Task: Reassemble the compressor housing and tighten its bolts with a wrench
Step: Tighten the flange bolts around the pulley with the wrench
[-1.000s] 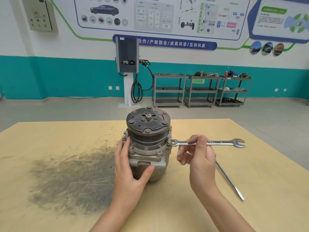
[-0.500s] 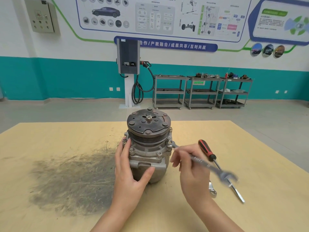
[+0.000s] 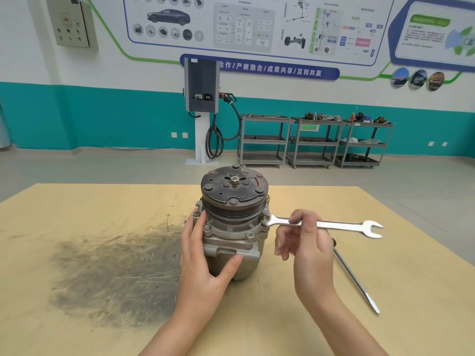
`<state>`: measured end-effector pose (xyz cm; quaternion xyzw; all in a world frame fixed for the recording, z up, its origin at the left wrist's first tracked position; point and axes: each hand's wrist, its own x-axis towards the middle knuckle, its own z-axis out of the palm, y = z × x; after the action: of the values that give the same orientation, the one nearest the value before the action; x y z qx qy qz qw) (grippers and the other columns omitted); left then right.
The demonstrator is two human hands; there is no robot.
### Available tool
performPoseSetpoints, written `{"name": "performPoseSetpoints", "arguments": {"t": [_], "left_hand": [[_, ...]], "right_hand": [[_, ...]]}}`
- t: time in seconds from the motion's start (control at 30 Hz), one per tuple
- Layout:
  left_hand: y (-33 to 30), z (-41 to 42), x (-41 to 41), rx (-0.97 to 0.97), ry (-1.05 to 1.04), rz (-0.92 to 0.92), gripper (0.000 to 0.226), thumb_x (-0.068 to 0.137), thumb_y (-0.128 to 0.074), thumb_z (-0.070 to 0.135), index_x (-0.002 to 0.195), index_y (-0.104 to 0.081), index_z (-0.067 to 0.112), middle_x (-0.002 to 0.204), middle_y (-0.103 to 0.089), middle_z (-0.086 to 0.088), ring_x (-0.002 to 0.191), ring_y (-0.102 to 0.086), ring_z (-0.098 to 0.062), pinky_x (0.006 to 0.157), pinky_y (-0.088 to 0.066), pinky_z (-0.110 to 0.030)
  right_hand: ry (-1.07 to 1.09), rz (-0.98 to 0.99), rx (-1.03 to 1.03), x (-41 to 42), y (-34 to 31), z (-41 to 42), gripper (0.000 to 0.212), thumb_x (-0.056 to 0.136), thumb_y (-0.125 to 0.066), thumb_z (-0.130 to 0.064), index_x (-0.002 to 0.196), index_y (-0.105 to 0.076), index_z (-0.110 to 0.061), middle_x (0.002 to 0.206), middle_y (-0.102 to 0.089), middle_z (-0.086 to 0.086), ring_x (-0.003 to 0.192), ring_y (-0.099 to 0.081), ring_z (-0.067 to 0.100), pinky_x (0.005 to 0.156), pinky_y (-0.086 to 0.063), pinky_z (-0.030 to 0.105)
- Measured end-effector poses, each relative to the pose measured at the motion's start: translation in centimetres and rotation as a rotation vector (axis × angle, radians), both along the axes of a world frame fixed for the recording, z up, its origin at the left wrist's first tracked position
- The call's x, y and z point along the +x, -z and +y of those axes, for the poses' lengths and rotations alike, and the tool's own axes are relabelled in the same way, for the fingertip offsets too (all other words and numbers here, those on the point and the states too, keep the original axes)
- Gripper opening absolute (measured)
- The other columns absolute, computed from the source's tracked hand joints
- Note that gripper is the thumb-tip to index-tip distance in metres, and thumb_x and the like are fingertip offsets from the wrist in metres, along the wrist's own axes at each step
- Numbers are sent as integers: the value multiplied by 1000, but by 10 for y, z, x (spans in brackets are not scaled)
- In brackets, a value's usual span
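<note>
Wrench (image 3: 321,224) pinched by right hand (image 3: 308,250) – ring end on bolt (image 3: 264,222); left hand (image 3: 203,265) clasps compressor (image 3: 231,227)

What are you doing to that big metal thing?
A person is bolting a car compressor back together on a wooden table. The left hand grips the compressor's side to steady it. The right hand pinches a wrench, and the wrench's ring end sits on a bolt at the compressor's right edge. The wrench's open end points off to the right. A screwdriver lies on the table behind the right hand.
</note>
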<state>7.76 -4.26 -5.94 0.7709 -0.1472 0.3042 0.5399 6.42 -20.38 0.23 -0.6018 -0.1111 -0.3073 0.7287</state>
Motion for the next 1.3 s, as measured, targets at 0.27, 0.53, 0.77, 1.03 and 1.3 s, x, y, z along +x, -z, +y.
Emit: {"name": "performPoseSetpoints", "arguments": {"t": [0.27,0.53,0.77,1.03,1.3], "left_hand": [[-1,0,-1,4,-8,-10,83,72,-60,70,138,-9,75,148,-1,50,141,-4,21,113,-16,-27],[0,0,0,0,-6,-13,84,72,-61,71,139,-10,74,150,-3,47,144,-7,16,115,-20,-33],[-1,0,0,7,-5,-7,84,72,-59,72,140,-9,73,150,-1,47,143,-5,18,116,-19,-36],[1,0,1,2,-5,6,84,71,-60,71,138,-9,75,148,-1,51,139,-4,24,113,-19,-34],[2,0,3,-1,-7,7,85,71,-61,71,140,-10,73,150,-2,48,140,-6,22,115,-22,-38]], "right_hand": [[-63,-24,-15,2,2,-4,31,101,-44,-43,79,-57,-27,58,-57,5,49,-52,18,44,-38,21],[448,-500,-751,-1,23,9,19,103,-46,-37,97,-56,-21,76,-59,-4,58,-53,4,47,-46,22],[99,-374,-205,-7,15,10,20,101,-38,-31,92,-56,-34,69,-57,-4,57,-53,16,53,-40,20],[-382,112,191,6,3,-10,37,98,-37,-44,89,-51,-11,59,-57,13,49,-51,19,43,-38,23],[-396,101,158,8,11,-5,40,97,-34,-43,77,-62,-24,60,-56,14,50,-51,17,45,-39,24]]}}
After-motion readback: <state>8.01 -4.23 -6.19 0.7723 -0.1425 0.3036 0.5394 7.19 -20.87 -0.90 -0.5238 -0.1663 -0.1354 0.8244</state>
